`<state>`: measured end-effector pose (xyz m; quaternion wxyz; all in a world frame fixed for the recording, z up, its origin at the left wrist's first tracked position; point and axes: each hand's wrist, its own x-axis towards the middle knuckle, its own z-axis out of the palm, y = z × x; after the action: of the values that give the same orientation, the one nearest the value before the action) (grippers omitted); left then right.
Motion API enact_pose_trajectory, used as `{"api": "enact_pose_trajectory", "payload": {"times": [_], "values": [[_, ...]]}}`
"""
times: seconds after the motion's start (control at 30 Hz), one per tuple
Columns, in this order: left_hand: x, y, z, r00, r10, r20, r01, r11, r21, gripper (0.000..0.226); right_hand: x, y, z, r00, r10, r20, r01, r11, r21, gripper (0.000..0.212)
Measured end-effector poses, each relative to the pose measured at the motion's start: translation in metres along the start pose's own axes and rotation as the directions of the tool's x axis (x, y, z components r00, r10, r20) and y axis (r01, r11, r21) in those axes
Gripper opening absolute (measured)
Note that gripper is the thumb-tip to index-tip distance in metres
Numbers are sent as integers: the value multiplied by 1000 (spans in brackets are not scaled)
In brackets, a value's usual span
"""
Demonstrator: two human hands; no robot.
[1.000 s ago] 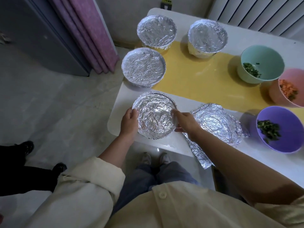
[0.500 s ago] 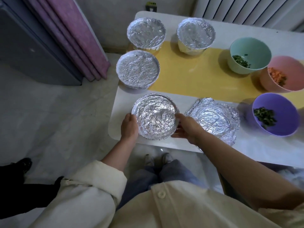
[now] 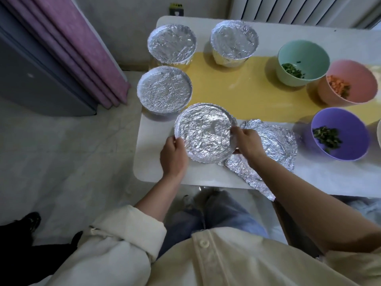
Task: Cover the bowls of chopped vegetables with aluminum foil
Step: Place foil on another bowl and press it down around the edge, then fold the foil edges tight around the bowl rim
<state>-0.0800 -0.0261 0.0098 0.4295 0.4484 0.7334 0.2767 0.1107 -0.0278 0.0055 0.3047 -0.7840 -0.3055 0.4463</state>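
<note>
A foil-covered bowl (image 3: pixel 204 132) is tilted up near the table's front left, held between both hands. My left hand (image 3: pixel 173 155) grips its near-left rim and my right hand (image 3: pixel 246 141) grips its right rim. Three other foil-covered bowls stand behind it: one (image 3: pixel 164 90) at the left edge, one (image 3: pixel 172 44) at the back left, one (image 3: pixel 234 41) at the back. A loose crumpled foil sheet (image 3: pixel 274 145) lies to the right under my right forearm. Three bowls are uncovered: green (image 3: pixel 303 58), pink (image 3: pixel 350 81) and purple (image 3: pixel 340 133), each with chopped vegetables.
The white table (image 3: pixel 156 172) carries a yellow runner (image 3: pixel 237 89). A purple curtain (image 3: pixel 78 50) and a grey cabinet (image 3: pixel 31 83) stand to the left. A radiator (image 3: pixel 299 9) lines the back wall. Another person's dark shoes (image 3: pixel 33 221) are on the floor at lower left.
The foil-covered bowl has been lifted and tilted, and has moved back toward the bowl at the left edge. Both hands stay on its rim. The camera view has shifted.
</note>
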Motion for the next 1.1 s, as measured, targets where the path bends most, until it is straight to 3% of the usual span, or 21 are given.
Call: {"api": "enact_pose_trajectory", "payload": {"times": [0.2,0.37,0.5,0.63,0.73,0.87,0.97,1.0,1.1], "values": [[19,55,49,980,-35,194,61,989,-131,17,35,-11,-47,976,-105,-192,103,994,-21,54],[51,100,79,955,-135,265,182,970,-162,21,69,-26,-66,991,-52,-124,60,996,61,41],[83,119,102,944,-236,231,282,940,-190,51,105,-36,-69,998,4,-62,2,995,99,49],[108,132,119,950,-278,138,305,923,-236,27,137,-45,-62,998,37,-56,-33,997,67,50],[120,134,128,959,-277,58,283,942,-179,31,152,-46,-55,999,24,-40,-23,999,31,46],[120,132,130,966,-252,55,258,956,-142,37,159,-43,-56,1000,8,9,-8,1000,8,44],[109,125,132,984,-168,60,176,966,-188,26,152,-36,-62,999,-34,34,34,999,-3,46],[102,123,131,986,-159,51,166,966,-200,17,149,-32,-64,999,-42,11,42,999,2,45],[83,102,131,981,-196,0,190,950,-248,20,136,-13,-73,994,-48,-102,50,999,10,33]]}}
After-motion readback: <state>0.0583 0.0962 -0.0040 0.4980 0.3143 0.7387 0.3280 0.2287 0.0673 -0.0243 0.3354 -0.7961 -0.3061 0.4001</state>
